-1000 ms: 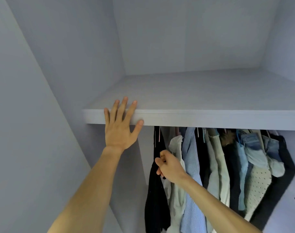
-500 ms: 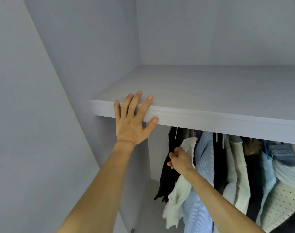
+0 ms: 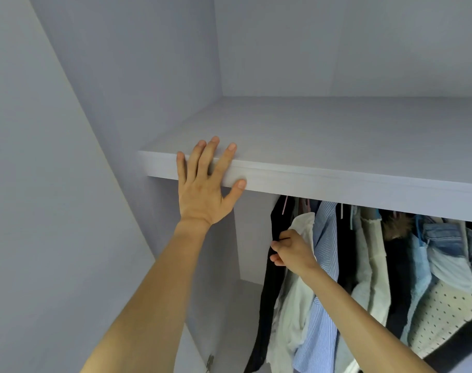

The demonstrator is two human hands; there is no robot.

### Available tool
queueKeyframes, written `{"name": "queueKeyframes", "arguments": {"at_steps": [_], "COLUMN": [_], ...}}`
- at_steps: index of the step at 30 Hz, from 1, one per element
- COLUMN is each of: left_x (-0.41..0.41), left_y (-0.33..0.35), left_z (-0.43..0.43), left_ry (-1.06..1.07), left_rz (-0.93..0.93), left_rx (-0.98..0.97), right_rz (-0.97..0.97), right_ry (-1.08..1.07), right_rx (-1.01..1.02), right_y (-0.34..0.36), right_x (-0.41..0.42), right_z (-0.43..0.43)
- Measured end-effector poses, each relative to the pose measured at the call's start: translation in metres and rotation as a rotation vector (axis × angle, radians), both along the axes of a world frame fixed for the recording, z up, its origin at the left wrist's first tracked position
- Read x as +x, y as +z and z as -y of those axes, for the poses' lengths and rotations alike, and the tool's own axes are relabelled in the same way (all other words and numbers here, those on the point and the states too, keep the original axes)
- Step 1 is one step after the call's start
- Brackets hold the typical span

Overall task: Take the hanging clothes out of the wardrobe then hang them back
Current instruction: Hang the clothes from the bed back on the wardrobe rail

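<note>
Hanging clothes: a row is hung inside the wardrobe, directly under the shelf point(image 3: 337, 138), filling the lower right of the view. Counted from the left: one black garment point(image 3: 272, 286), one white garment point(image 3: 296, 313), one blue striped shirt point(image 3: 323, 265), one further black piece point(image 3: 345, 251), one cream piece point(image 3: 372, 265), one dark piece with a fur collar point(image 3: 397, 265), one light blue piece point(image 3: 420, 278), denim point(image 3: 444, 238) and one cream dotted piece point(image 3: 439, 310). Nine are noted; an exact total is prevented by overlap. Two pink hanger hooks point(image 3: 284, 205) are made out at the top of the row.

Right hand point(image 3: 292, 251): fingers are curled, and the edge of the black garment is pinched, with the knuckles against the white garment.

Left hand point(image 3: 202, 195): spread flat against the shelf's front edge, four fingertips laid over the top, thumb pressed on the front face.

Surface: one shelf, pale grey, matt. The side wall point(image 3: 135, 76) and back wall point(image 3: 337, 44) are finished in the same grey. One small metal fitting point(image 3: 210, 363) is seen at the bottom edge.
</note>
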State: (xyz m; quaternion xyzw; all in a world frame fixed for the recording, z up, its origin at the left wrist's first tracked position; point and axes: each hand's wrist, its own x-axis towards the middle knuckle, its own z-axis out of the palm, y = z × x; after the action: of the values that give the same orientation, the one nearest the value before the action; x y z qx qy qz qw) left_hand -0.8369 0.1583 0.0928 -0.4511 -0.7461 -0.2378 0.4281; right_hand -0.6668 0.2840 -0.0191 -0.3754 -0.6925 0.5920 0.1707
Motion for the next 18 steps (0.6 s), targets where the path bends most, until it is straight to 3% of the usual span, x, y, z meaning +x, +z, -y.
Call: {"name": "queueKeyframes", "arguments": {"at_steps": [8, 13, 18], "left_x": [0.041, 0.099, 0.194], "left_y": [0.002, -0.089, -0.179], "left_z": [0.028, 0.105, 0.243], "left_ry": [-0.004, 0.022, 0.326], "left_rz": [0.230, 0.574, 0.981], "left_rx": [-0.098, -0.227, -0.332], "right_rz": [0.143, 0.173, 0.150], "right_ry": [0.147, 0.368, 0.673], "right_rx": [0.284, 0.429, 0.657], "right_y": [0.003, 0.016, -0.016], "right_x": [0.056, 0.081, 0.108], "right_z": [0.026, 0.077, 0.154]}}
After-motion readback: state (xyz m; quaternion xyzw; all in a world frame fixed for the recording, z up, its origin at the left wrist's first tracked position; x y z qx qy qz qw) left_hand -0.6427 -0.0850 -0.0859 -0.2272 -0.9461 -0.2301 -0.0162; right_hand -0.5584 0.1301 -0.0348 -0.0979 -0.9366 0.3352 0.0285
